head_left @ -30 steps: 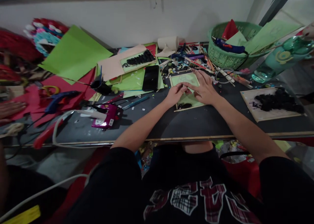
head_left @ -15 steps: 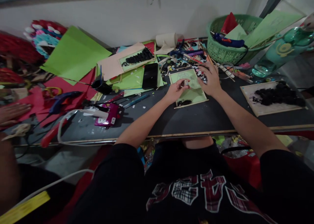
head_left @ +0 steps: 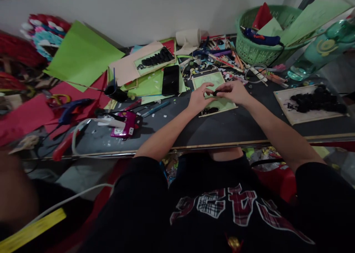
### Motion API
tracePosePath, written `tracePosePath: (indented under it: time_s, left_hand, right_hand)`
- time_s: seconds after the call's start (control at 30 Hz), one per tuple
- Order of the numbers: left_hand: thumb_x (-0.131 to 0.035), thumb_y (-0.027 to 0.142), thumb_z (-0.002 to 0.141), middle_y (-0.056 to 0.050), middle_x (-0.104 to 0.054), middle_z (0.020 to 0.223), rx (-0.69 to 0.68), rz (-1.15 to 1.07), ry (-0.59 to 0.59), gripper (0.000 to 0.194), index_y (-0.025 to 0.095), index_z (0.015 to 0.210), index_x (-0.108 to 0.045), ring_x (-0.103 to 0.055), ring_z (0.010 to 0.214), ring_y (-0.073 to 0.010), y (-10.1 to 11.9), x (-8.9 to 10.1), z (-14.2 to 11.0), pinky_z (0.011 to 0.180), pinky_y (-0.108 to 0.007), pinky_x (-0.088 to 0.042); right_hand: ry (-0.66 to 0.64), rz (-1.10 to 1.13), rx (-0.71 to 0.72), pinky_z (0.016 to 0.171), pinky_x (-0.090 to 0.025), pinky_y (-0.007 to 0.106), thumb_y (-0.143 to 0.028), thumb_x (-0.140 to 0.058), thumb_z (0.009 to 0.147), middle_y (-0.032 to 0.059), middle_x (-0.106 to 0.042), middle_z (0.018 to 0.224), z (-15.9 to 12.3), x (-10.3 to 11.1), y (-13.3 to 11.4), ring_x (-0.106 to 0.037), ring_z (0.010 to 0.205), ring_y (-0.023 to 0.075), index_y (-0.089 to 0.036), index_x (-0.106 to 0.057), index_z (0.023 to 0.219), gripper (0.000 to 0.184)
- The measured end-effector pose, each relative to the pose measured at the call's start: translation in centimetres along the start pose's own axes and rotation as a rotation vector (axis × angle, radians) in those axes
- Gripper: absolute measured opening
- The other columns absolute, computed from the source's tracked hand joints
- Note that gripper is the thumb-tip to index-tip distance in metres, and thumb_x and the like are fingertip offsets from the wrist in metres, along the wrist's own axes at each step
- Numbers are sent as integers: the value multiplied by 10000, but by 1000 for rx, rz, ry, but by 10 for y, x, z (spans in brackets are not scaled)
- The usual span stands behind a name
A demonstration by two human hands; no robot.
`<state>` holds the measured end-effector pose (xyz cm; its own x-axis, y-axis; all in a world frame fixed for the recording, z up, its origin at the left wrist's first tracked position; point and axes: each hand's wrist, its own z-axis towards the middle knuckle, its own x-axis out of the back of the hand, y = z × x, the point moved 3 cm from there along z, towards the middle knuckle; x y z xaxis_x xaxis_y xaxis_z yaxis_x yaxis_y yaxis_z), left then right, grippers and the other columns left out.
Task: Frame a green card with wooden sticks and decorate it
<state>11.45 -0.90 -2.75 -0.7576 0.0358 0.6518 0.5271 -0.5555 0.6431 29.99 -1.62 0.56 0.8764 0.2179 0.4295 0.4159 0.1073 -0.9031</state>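
Above the light green framed panel (head_left: 205, 80) my two hands meet. My right hand (head_left: 235, 92) pinches a small black piece (head_left: 215, 93) between thumb and fingertips. Facing it, my left hand (head_left: 200, 99) has curled fingers, its thumb close beside the black piece; what those fingers hold is hidden. A dark shape (head_left: 212, 110) lies on the lower part of the panel, near my left wrist.
A black phone (head_left: 170, 80) and a framed panel with black pieces (head_left: 158, 58) lie left; another such panel (head_left: 310, 105) lies right. Behind are scattered sticks and scraps, a green basket (head_left: 249, 55) and a bottle (head_left: 305, 62). Glue gun (head_left: 69, 111) and a person's blurred arm (head_left: 16, 186) are left.
My right hand has come in from the panel's right edge to my left hand, and a black piece now shows at its fingertips. The pale piece in my left hand is out of sight.
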Motion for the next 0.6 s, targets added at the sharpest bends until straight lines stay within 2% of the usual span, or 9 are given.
tracePosePath:
  time_s: [0.07,0.17,0.23,0.37,0.47,0.6]
  left_hand:
    - [-712,414,884,-24,-750,1025,-23,-2,-10,392,226,1208,-595,-696,871,-162,-4,1,2,782,-275,-537]
    - [-598,307,954,-47,-746,1028,-38,16,20,222,214,1155,-606,-681,948,-183,-12,5,6,861,-317,-537]
    - [-537,235,962,-65,-737,1055,-42,55,30,185,204,1128,-613,-662,990,-197,-16,7,8,908,-347,-529]
    - [-519,142,910,-94,-706,1137,-77,163,-18,220,202,1094,-623,-605,1114,-241,-16,3,9,1021,-404,-486]
    - [-465,70,878,-123,-661,1230,-118,207,-38,296,197,1087,-631,-545,1225,-273,-13,-2,8,1106,-452,-434]
    - [-412,11,837,-168,-598,1320,-84,210,-20,387,172,1104,-642,-503,1279,-299,-19,-9,8,1151,-495,-398]
  right_hand:
    - [-41,-64,-61,795,-604,373,-282,-831,683,108,-783,858,-7,5,-6,-734,795,234,-144,-780,920,279]
    - [-106,-205,-153,703,-571,331,-279,-767,747,111,-773,808,-23,5,-12,-711,699,203,-121,-783,961,267]
    - [-132,-345,-155,674,-538,309,-301,-736,774,112,-776,824,-32,4,-15,-699,696,193,-122,-797,986,284]
    - [-175,-638,-111,670,-485,296,-386,-725,788,81,-789,834,-37,2,-13,-694,754,200,-195,-836,976,290]
    - [-196,-685,-121,661,-472,300,-413,-746,771,68,-796,830,-33,7,-10,-703,760,213,-220,-844,982,302]
    - [-242,-734,-112,650,-448,299,-459,-758,769,42,-791,777,-32,14,-13,-704,747,213,-247,-851,931,283]
